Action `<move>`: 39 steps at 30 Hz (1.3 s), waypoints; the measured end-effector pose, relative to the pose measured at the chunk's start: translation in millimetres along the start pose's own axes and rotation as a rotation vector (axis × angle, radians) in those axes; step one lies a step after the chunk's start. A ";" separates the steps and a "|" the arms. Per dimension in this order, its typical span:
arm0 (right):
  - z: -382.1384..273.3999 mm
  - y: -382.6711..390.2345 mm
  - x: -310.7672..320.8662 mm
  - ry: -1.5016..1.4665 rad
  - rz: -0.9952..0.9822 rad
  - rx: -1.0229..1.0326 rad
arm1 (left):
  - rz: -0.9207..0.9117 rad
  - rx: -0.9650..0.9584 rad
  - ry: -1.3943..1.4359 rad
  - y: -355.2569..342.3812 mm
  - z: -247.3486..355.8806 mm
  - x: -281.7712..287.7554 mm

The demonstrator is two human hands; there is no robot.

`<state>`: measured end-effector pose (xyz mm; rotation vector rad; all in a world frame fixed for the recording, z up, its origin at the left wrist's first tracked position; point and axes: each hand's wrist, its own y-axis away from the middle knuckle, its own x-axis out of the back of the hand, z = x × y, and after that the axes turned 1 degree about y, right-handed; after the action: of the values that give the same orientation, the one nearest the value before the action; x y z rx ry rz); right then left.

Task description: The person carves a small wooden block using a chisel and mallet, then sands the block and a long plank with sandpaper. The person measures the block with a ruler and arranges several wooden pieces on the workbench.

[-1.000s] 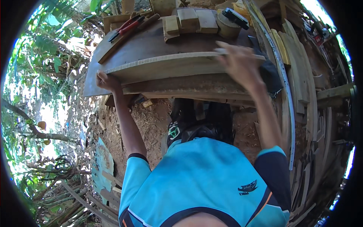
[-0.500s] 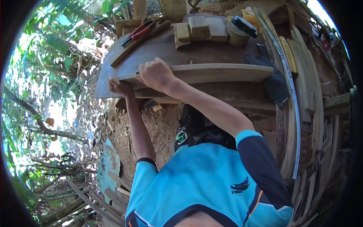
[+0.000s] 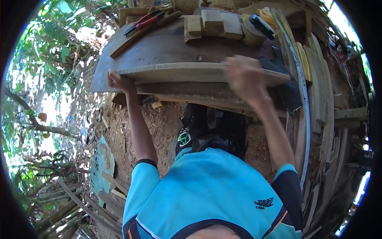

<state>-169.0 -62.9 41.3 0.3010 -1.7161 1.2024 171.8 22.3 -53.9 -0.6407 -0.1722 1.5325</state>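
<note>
A long narrow wooden board [image 3: 179, 72] stands on its edge along the near side of the dark workbench [image 3: 159, 49]. My left hand [image 3: 120, 83] is closed round its left end. Toward the board's right end, my right hand [image 3: 245, 77] is blurred on the top edge, with its fingers curled; what is in them, if anything, I cannot make out. A dark cloth [image 3: 288, 93] lies beside that end.
Red-handled pliers [image 3: 147, 22] rest on a wooden strip [image 3: 127, 46] at the back left. Wood blocks [image 3: 213, 22] and a dark tool [image 3: 260, 26] sit at the back. Long planks [image 3: 314, 79] line the right, foliage the left, and shavings cover the ground below.
My right hand went from the board's right part to its left end beside my left hand, then back rightward to where it is now. My left hand keeps its hold.
</note>
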 end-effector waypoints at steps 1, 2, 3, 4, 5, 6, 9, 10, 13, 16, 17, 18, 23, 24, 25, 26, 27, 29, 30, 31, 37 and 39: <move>-33.6 -17.8 -22.8 -0.089 0.013 0.018 | -0.017 0.121 0.133 4.0 10.2 -7.4; -72.3 -37.8 -47.3 -0.205 -0.053 -0.020 | -0.016 0.113 0.128 2.3 13.1 -5.1; -112.7 -59.1 -65.6 -0.182 -0.220 -0.008 | -0.026 0.112 0.125 3.5 14.8 -4.4; -150.5 -79.4 -64.4 -0.214 -0.332 0.012 | -0.021 0.109 0.115 3.6 14.4 1.4; -174.8 -88.1 -80.9 -0.165 -0.191 0.017 | -0.033 -0.050 -0.039 1.4 2.1 5.4; -180.6 -92.9 -97.4 -0.111 -0.046 0.008 | -0.069 -0.192 -0.139 -3.1 -3.6 -1.2; -158.8 -85.3 -84.1 -0.215 -0.181 0.011 | -0.069 -0.279 -0.210 -8.9 -13.8 9.6; -131.8 -77.6 -66.4 -0.209 -0.269 -0.089 | -0.075 -0.102 -0.078 -6.1 -2.3 1.1; -20.8 -17.3 -9.5 -0.056 -0.209 -0.227 | -0.060 -0.081 -0.069 -6.8 -5.9 13.3; 74.8 45.6 49.5 0.051 -0.169 -0.410 | -0.006 -0.228 -0.144 -3.2 -2.3 10.7; 84.1 58.3 55.3 0.057 -0.134 -0.446 | 0.043 -0.468 -0.337 -4.4 -10.3 13.7; 80.0 61.5 49.0 0.042 -0.066 -0.406 | 0.105 -0.719 -0.540 -10.4 -19.5 19.9; 61.0 76.1 -7.9 -0.166 -0.006 -0.394 | -0.168 -0.745 0.453 -75.5 50.0 69.1; 57.1 77.3 -24.8 -0.239 -0.043 -0.370 | -0.275 -0.806 0.597 -100.6 64.7 88.0; 41.6 73.3 -32.3 -0.294 -0.098 -0.406 | -0.406 -0.827 0.853 -101.1 113.0 81.3; 24.3 60.6 -33.5 -0.362 -0.141 -0.427 | -0.430 -1.059 0.653 -113.6 139.1 99.3; 8.7 26.3 -5.7 -0.897 -0.826 -0.588 | -0.594 -1.043 0.636 -112.3 168.5 116.3; -49.5 0.7 10.4 -0.762 -0.475 0.014 | -0.635 -1.102 0.523 -97.4 200.6 125.5; -79.1 -8.0 20.2 -0.732 -0.330 0.224 | -0.652 -1.113 0.494 -94.7 206.2 131.2; -93.8 -11.2 31.4 -0.851 -0.291 0.319 | -0.685 -1.116 0.474 -91.8 218.6 138.2; 30.3 15.4 -38.5 -0.550 -0.418 -0.209 | -0.561 -1.023 0.498 -71.1 206.0 154.5; -12.7 10.4 -18.7 -0.578 -0.438 0.114 | -0.388 -0.960 0.521 -60.3 190.0 157.6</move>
<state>-159.5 -53.3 20.5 1.1211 -1.9204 0.9337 141.1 231.1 87.6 -1.6293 -0.6069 0.7998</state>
